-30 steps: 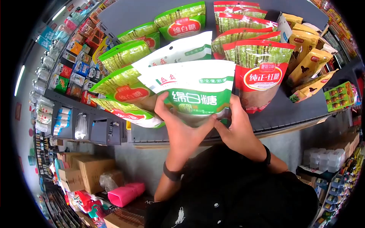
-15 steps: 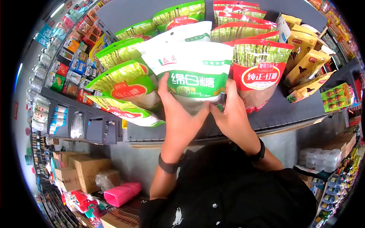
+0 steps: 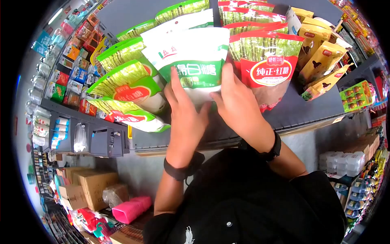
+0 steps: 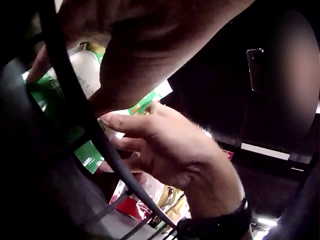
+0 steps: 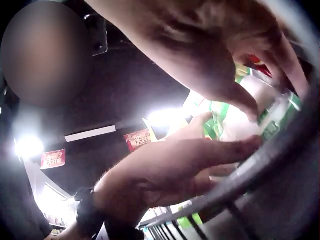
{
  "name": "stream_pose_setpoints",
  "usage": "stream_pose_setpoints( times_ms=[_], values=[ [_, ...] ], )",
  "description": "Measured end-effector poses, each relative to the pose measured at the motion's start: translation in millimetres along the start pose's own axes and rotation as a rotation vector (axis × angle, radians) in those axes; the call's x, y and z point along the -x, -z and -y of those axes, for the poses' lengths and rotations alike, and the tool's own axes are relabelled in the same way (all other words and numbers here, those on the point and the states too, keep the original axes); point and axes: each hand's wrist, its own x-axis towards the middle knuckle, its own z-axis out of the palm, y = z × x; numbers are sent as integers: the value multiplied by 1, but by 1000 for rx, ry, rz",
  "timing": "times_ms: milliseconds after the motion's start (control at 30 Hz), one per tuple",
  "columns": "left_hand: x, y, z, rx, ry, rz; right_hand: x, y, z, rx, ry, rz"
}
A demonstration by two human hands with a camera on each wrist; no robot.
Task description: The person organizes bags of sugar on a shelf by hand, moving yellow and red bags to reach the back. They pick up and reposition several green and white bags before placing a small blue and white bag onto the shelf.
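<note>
A white and green bag of white sugar point(image 3: 199, 44) stands nearly upright in the front row of the shelf in the head view. My left hand point(image 3: 185, 112) grips its left side, fingertips over the green label. On the opposite side my right hand point(image 3: 243, 101) holds the bag's edge, its thumb low on the front. Another white bag point(image 3: 178, 23) shows just behind it. In the left wrist view, the right hand point(image 4: 175, 145) appears beyond the left. The right wrist view shows the bag's pale underside point(image 5: 240, 122) between both hands.
Green bags of sugar point(image 3: 132, 91) lean at the left, close to the left hand. Red bags of brown sugar point(image 3: 271, 73) stand right of the right hand, with yellow pouches point(image 3: 321, 61) beyond. The grey shelf point(image 3: 296, 116) ends at a front edge before the person. Cardboard boxes point(image 3: 95, 189) lie lower left.
Both hands have moved the white sugar bag back and slightly left on the shelf. The thumbs have slid lower and apart, and the left fingers now cover part of the label.
</note>
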Motion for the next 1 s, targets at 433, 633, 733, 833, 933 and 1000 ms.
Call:
stream_pose_setpoints(
  times_ms=[433,633,733,833,933,1000],
  values=[
    [-9,-1,1,-83,-27,17,-1,14,9,161,86,-12],
    [15,23,-17,-87,-6,55,13,43,35,304,5,84],
    [5,19,-8,-41,46,79,4,36,26,295,-5,122],
    [2,7,5,-32,-10,68,-6,24,14,298,32,91],
    [0,6,2,-40,-24,74,-18,15,14,287,42,105],
    [-2,8,-1,20,2,120,-23,10,12,330,105,48]
  ],
)
